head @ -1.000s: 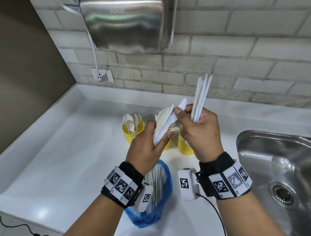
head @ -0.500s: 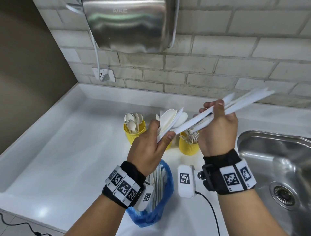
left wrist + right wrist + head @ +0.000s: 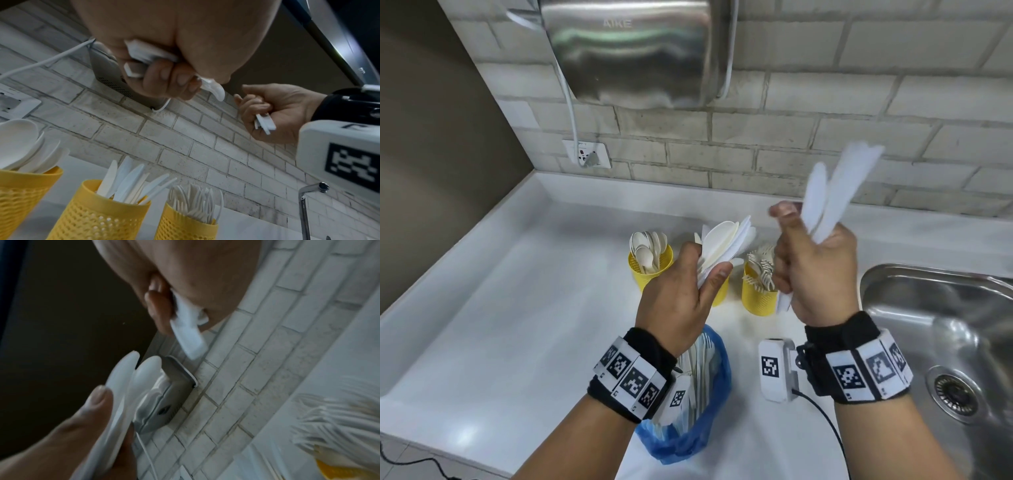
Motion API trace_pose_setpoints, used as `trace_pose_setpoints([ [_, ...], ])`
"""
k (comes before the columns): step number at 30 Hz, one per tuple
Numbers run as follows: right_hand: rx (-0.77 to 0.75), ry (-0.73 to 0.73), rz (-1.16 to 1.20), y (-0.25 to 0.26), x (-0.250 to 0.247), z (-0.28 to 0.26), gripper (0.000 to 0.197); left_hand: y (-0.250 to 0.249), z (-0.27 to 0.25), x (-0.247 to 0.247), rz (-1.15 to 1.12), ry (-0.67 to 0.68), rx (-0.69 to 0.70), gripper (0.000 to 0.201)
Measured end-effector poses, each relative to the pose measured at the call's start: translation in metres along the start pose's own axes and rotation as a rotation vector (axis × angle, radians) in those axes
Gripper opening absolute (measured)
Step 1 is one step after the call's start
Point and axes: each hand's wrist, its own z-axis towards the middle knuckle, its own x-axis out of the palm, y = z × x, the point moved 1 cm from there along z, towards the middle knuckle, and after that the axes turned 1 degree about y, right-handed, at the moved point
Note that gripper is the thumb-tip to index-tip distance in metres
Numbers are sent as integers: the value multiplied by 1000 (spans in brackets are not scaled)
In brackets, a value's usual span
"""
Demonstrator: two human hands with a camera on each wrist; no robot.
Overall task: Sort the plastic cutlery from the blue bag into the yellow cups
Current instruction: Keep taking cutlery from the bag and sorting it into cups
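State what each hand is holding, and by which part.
The left hand grips a mixed bunch of spoons and knives by the handles. The right hand grips a bunch of knives low on the handles, blades up.

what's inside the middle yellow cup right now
In the left wrist view the middle yellow cup holds white plastic knives, standing with blades up. How far down they reach is hidden by the cup wall. In the head view the left hand covers most of this cup.
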Motion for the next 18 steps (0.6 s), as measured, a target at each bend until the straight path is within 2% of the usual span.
trace_pose_setpoints([
  [2,-16,78,-136,-3,3,-3,19,-1,1,-1,27,-5,-7,41],
  [4,-39,96,-212,-5,7,-5,14,-1,1,-1,61,-14,1,46],
  [6,-49,74,-241,-7,10,-5,12,-1,0,-2,82,-26,15,52],
  [10,-92,17,-303,-7,13,-5,11,0,0,-2,85,-29,1,48],
  [15,-50,-52,-233,-10,9,-1,15,1,-3,-1,57,-26,-14,35],
  [18,-41,-31,-198,-8,7,0,21,2,-3,-1,47,-28,-16,38],
])
